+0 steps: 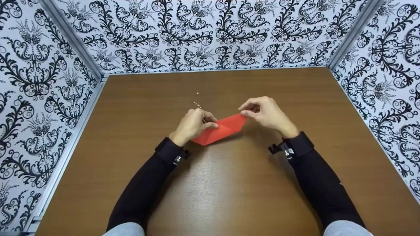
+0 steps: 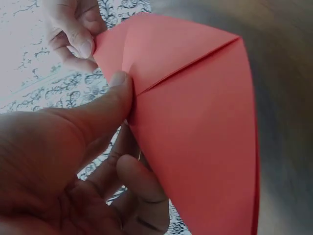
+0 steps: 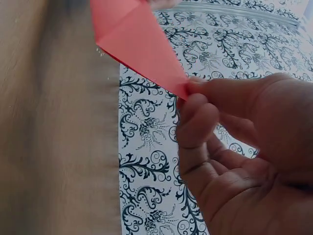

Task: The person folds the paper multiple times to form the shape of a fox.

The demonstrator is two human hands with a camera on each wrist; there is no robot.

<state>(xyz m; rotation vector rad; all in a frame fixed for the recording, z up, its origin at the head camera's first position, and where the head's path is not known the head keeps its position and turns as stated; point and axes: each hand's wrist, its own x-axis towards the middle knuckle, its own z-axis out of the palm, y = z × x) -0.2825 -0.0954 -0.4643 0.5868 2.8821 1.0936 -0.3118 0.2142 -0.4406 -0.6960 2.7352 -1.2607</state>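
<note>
A folded sheet of red paper (image 1: 226,128) is held up over the brown table between both hands. My left hand (image 1: 194,124) pinches its upper edge near the middle, thumb on the near face and fingers behind. At the paper's right corner, my right hand (image 1: 267,113) pinches the tip between thumb and index finger. In the left wrist view, the red paper (image 2: 200,112) shows a slanting fold edge and a crease by the thumb. The right wrist view has the paper (image 3: 142,49) narrowing to a point at the fingertips.
The wooden table (image 1: 213,193) extends around the hands. Small pale specks (image 1: 197,104) lie on it just beyond the left hand. Walls with a black-and-white scroll pattern (image 1: 203,36) enclose the back and sides, joined by grey metal posts (image 1: 73,39).
</note>
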